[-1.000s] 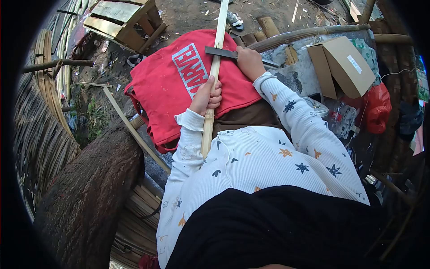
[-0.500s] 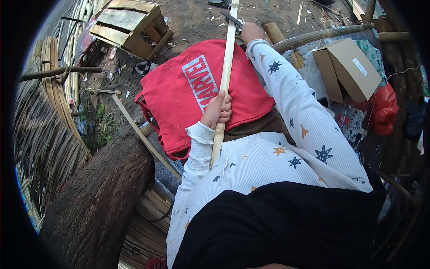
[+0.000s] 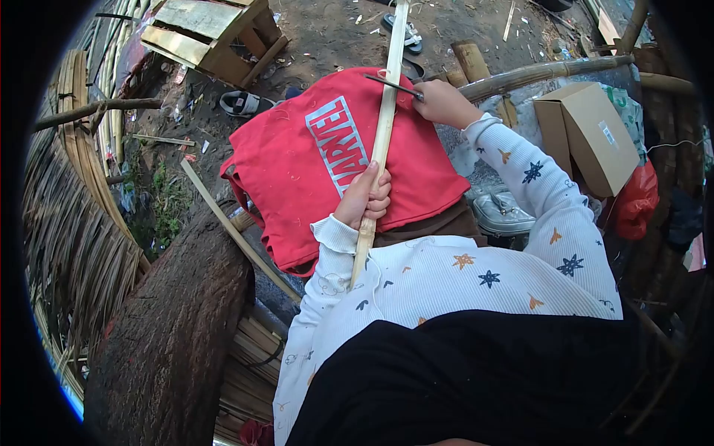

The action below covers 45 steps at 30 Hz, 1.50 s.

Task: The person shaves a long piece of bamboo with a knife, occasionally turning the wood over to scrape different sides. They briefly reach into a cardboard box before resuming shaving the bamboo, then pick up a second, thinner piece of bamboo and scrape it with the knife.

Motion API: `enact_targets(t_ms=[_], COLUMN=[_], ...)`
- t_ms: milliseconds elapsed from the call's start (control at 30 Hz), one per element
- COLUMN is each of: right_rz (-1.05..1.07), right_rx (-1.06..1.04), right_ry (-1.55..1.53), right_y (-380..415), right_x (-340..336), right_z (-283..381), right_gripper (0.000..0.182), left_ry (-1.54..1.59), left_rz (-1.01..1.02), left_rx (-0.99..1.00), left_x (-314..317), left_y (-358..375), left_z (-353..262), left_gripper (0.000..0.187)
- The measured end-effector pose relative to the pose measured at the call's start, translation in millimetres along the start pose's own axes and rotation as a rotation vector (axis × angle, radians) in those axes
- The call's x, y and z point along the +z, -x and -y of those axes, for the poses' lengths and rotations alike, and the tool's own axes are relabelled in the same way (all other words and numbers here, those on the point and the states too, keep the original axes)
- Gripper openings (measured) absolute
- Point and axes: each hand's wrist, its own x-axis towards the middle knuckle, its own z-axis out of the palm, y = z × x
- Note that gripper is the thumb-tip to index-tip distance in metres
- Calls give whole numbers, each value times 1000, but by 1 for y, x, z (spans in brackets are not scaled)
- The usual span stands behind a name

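Note:
A long pale bamboo strip (image 3: 386, 123) slants from my waist up past the top of the view. My left hand (image 3: 364, 197) is closed around its lower part. In my right hand (image 3: 440, 102) is a knife (image 3: 394, 84), its dark blade lying across the strip well above my left hand. The fingers of that hand are wrapped round the handle, which is mostly hidden. Beneath the strip, a red cloth with white MARVEL lettering (image 3: 294, 145) covers my lap, with a few thin shavings on it.
A small wooden stool-like frame (image 3: 212, 37) stands at the upper left. To the right are a cardboard box (image 3: 595, 137), a red plastic bag (image 3: 638, 201) and a bamboo pole (image 3: 550, 72). A thick brown log (image 3: 171, 334) lies at my left. Sandals (image 3: 401, 33) rest on the dirt.
My right hand has drawn the knife down along the strip toward me, its elbow bending outward. My left hand keeps its grip. The view has shifted slightly.

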Motion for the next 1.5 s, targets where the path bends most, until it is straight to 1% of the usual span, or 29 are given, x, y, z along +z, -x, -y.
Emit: enact_targets(t_ms=[133,267,367,467,567,600,700,733,800,900,967,1033,1067,1167,1200,1300,1333,1433,1500], right_rz=[-65,-166,-281,-237,-290,-267,-286,-219,-148,-66,-45,12,16,-10,47,-114,-190,-259,-223], right_rx=[117,198,292,222,226,310,612,543,475,382,324,269,220,31,56,40,21,316,336], right_ry=[246,283,302,362,398,418,327,317,271,264,268,172,122,-4,54,201,295,303,328], right_y=[6,-15,-57,-72,-79,-85,-121,-124,-126,-113,-86,-64,-50,-2,10,12,1,-41,-52], right_x=[-3,10,7,5,14,8,-16,-29,-37,-28,-25,-18,-12,2,-8,-9,-4,-11,-16], right_z=[20,12,-5,-8,-23,-27,-59,-56,-43,-32,-15,-15,-15,-1,16,18,4,-30,-36], right_gripper=[19,18,18,18,18,19,22,24,23,22,23,23,23,23,22,22,21,22,24], left_ry=[-10,-28,-30,19,9,-11,-17,-12,-25,-21,-20,-8,4,25,43,48,45,47,56], left_rz=[8,9,23,37,21,34,16,2,22,13,30,42,32,106,115,135,125,106,117], left_rx=[6,36,26,43,67,49,-13,-1,11,2,0,-8,-9,-15,-20,-19,-20,-22,-21], left_x=[-2,-2,-5,-8,-3,-4,-2,-3,-4,-5,-4,-6,-3,-10,-12,-13,-12,-10,-12], left_y=[-1,-4,-4,-7,-7,-4,0,-1,0,3,-1,1,3,1,0,-1,0,2,0], left_z=[-1,0,0,-2,-2,0,5,5,2,5,2,3,2,3,4,3,3,4,3], left_gripper=[37,36,35,35,35,35,34,35,35,36,37,37,37,35,35,36,36,36,36])
